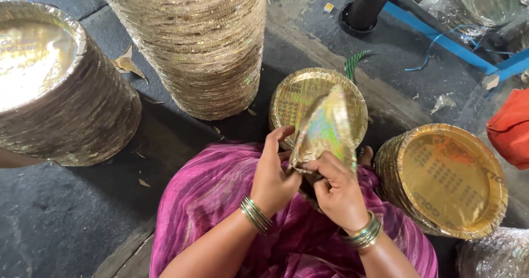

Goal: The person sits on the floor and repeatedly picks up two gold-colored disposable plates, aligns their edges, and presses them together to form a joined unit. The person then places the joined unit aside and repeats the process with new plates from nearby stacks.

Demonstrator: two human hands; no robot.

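Note:
My left hand (274,173) and my right hand (337,190) both grip the lower edge of a gold foil paper plate (326,129), held upright and bent over my lap. The plate's shiny face shows rainbow glints. Both wrists wear green and gold bangles. Just beyond the held plate, a short stack of gold plates (295,93) lies flat on the floor. Another short stack of gold plates (446,179) leans tilted at my right side. Pink cloth (215,195) covers my lap under both hands.
A tall column of stacked gold plates (204,41) stands ahead. A wide, lower stack (55,85) sits at left. A blue metal frame (441,38) and black cylinder (368,5) are at the far right, with an orange cloth (509,126) beside them. Dark floor holds scraps.

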